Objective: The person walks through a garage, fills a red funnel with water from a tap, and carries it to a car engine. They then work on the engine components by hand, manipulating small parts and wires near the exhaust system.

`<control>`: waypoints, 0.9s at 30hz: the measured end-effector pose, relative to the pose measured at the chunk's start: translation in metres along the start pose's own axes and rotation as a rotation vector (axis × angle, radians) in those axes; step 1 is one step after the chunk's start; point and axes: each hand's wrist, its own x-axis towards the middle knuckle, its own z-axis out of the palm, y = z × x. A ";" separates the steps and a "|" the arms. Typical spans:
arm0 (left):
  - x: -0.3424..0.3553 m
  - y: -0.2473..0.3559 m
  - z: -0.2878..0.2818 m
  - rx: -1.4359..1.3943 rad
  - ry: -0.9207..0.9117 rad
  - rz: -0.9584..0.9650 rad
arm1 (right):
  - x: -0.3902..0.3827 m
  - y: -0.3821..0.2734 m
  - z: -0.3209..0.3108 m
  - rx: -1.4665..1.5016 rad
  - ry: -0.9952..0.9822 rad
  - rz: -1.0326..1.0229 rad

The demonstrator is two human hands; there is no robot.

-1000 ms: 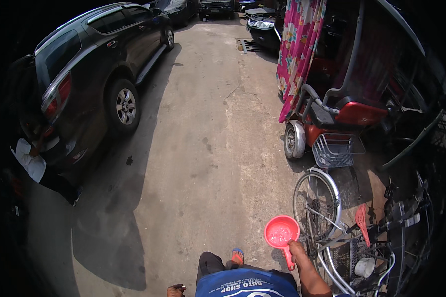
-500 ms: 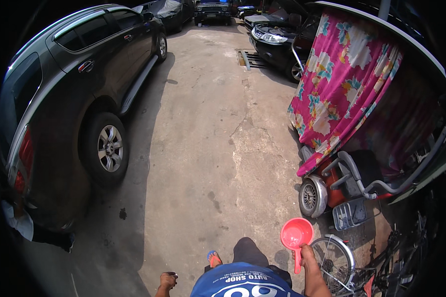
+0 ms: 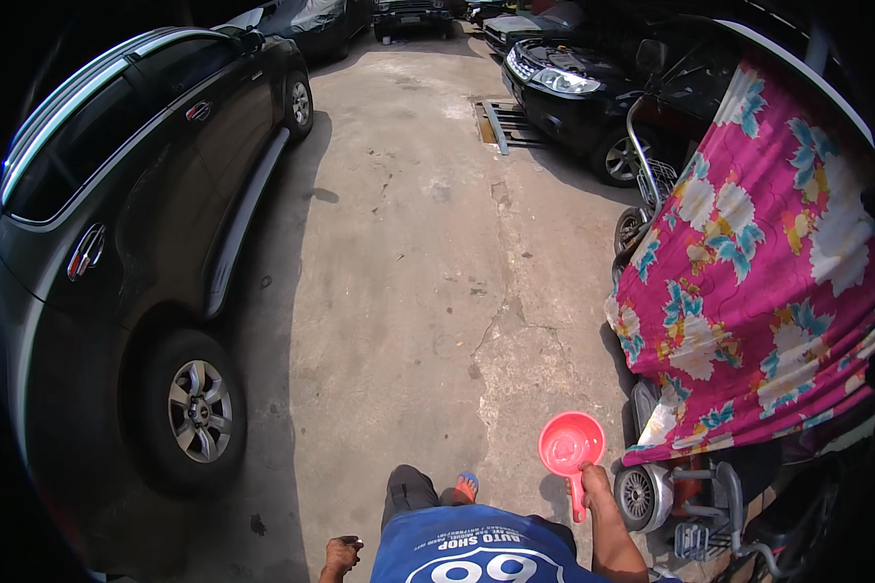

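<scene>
My right hand (image 3: 596, 482) grips the handle of a coral-red plastic dipper (image 3: 571, 440). Its round bowl faces up, a shiny patch showing at the bottom; whether that is water I cannot tell. Low in the picture, left of my blue shirt (image 3: 476, 544), my left hand (image 3: 342, 555) is closed with its fingers curled. A small pale bit shows at its fingertips, too small to name. One foot in an orange and blue flip-flop (image 3: 468, 484) shows ahead of the shirt.
A dark SUV (image 3: 156, 194) stands along the left. On the right, a pink flowered cloth (image 3: 739, 282) hangs over a sidecar with a small wheel (image 3: 638, 497). Farther ahead are a black car (image 3: 593, 107) with its bonnet up and a metal grate (image 3: 501, 126) on the concrete (image 3: 399, 272).
I have walked forward: the SUV's rear wheel, the flowered cloth and the sidecar are nearer. My other foot now shows in front. The dipper stays in my right hand.
</scene>
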 end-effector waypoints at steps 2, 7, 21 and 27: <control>0.052 0.016 0.019 0.017 -0.099 -0.077 | 0.061 -0.068 0.061 -0.013 -0.035 -0.003; 0.167 0.177 0.021 0.266 -0.216 -0.044 | 0.179 -0.236 0.215 -0.025 -0.085 0.039; 0.515 1.152 -0.248 -0.153 0.259 0.485 | 0.496 -0.708 0.622 0.041 0.062 -0.027; 0.629 1.341 -0.215 0.066 0.066 0.152 | 0.642 -0.942 0.795 -0.026 0.040 -0.004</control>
